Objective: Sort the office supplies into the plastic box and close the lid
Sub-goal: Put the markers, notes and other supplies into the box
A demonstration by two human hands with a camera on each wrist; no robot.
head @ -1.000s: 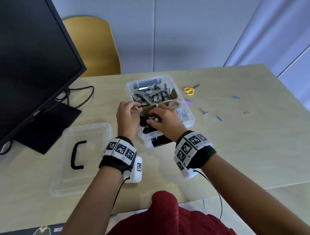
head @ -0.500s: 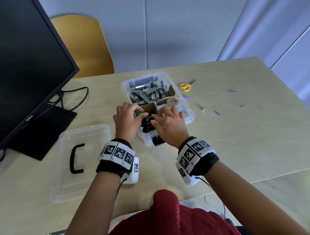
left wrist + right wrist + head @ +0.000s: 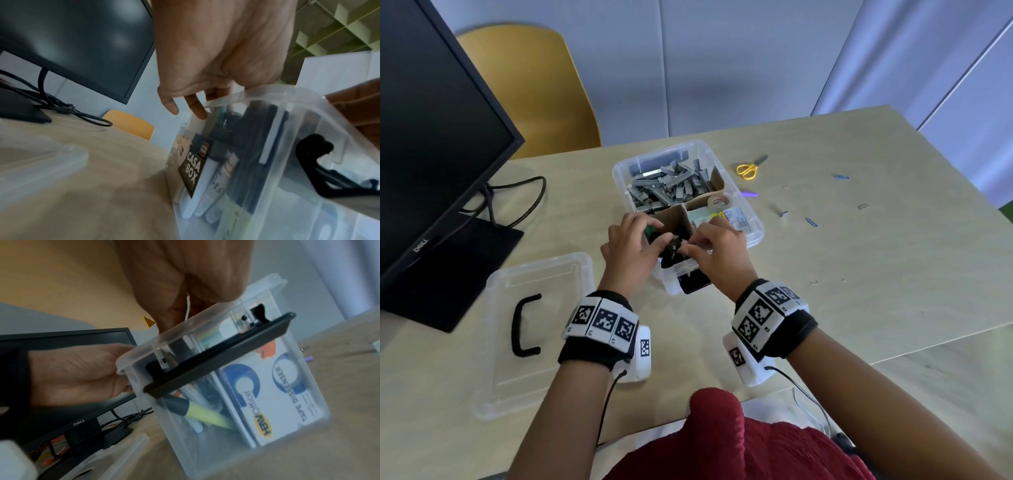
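Note:
The clear plastic box (image 3: 661, 152) stands open at the table's middle, split by cardboard dividers. Grey staple strips (image 3: 671, 185) fill its far part; a tape roll (image 3: 717, 202) and a printed packet lie at its right. Over the near-left compartment, my left hand (image 3: 650, 240) and right hand (image 3: 693, 246) meet and both pinch a small dark object (image 3: 674, 245); what it is I cannot tell. In the left wrist view my left fingers (image 3: 197, 110) curl over the box rim (image 3: 267, 91). In the right wrist view my right hand (image 3: 174, 313) pinches just above the rim (image 3: 144, 352).
The clear lid (image 3: 544, 308) with its black handle lies left of the box. Yellow scissors (image 3: 748, 168), a purple item (image 3: 749, 194), a staple block (image 3: 784, 214) and loose paper clips (image 3: 811, 222) lie to the right. A monitor (image 3: 431, 137) stands at the left, a yellow chair (image 3: 534, 85) behind.
Both hands have drawn together over the near-left compartment, and the left hand has shifted from the staple side toward me. The box and lid have not moved.

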